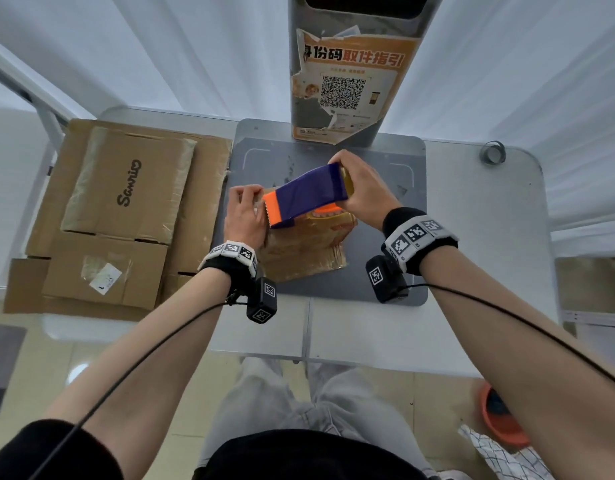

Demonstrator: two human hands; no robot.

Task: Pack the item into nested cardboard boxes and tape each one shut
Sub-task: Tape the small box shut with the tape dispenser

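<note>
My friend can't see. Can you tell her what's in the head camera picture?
A person's right hand holds a purple and orange tape dispenser over a small cardboard box on a grey mat, while the left hand grips the box's edge. Flattened cardboard boxes lie stacked to the left.

The flattened cardboard box point(129, 183) on top of the stack at the left of the counter point(472, 237) carries the brand name "Sanrio" in dark script letters, running lengthwise along its face. A torn orange poster point(351, 88) stuck to the grey column point(295, 46) at the back of the counter has a headline in Chinese characters, "身份码" in dark print and "取件指引" in red; its first character is partly torn away. Under the headline sits a QR code point(342, 92). The smaller print below it is too fine to read. A white sticker point(106, 278) on a lower flattened box carries marks too small to read.
</note>
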